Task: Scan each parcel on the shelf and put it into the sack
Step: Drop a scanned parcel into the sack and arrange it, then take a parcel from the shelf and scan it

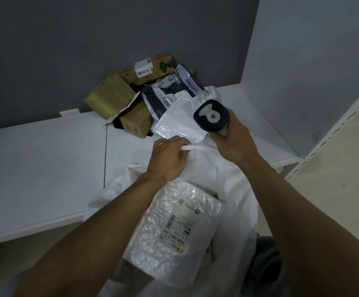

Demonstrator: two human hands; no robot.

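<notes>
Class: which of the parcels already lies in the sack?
The bubble-wrapped parcel with its label up, inside the white sack; the cardboard boxes and other mailers lie on the shelf.

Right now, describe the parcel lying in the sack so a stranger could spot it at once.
Find the white shelf; the open white sack sits at its front edge. In its mouth lies a bubble-wrap parcel. Unlike the boxes and mailers piled on the shelf, it sits off the shelf, barcode label facing up.
</notes>
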